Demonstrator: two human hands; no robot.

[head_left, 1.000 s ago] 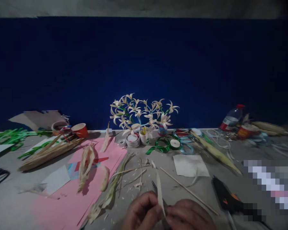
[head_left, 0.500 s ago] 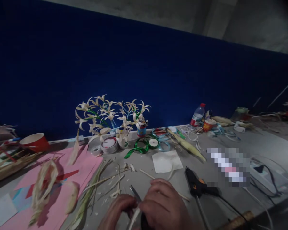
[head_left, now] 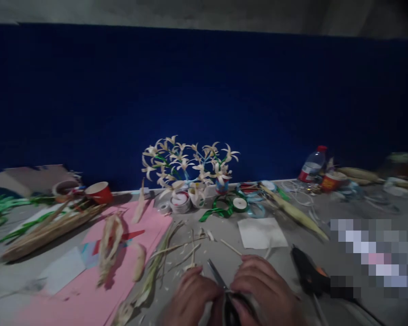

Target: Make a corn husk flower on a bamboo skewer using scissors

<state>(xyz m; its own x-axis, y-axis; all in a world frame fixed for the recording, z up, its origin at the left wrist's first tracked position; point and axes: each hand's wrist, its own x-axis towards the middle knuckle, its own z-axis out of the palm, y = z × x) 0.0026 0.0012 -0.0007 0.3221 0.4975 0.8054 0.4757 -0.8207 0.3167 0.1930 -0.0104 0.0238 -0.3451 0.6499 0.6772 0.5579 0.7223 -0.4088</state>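
Both hands work close together at the bottom middle of the view, just above the grey table [head_left: 329, 253]. My right hand [head_left: 265, 290] is closed round the dark handles of a pair of scissors [head_left: 221, 283], whose blades point up and left. My left hand [head_left: 192, 296] is pinched shut beside the blades; what it holds is hidden and blurred. A thin wooden stick [head_left: 230, 246] lies just beyond my right hand.
A pink sheet [head_left: 122, 267] with dried husk pieces [head_left: 110, 242] lies at left. Behind stand a pale husk-flower bouquet [head_left: 187, 163], tape rolls [head_left: 178, 202], green ribbon [head_left: 221, 209], a red cup [head_left: 99, 192] and a bottle [head_left: 311, 165]. A glue gun [head_left: 308, 274] and white paper [head_left: 261, 233] lie right.
The view swung right and back toward centre. The pale husk strip that stood upright between my hands a second ago no longer shows; the scissors now sit between both hands.
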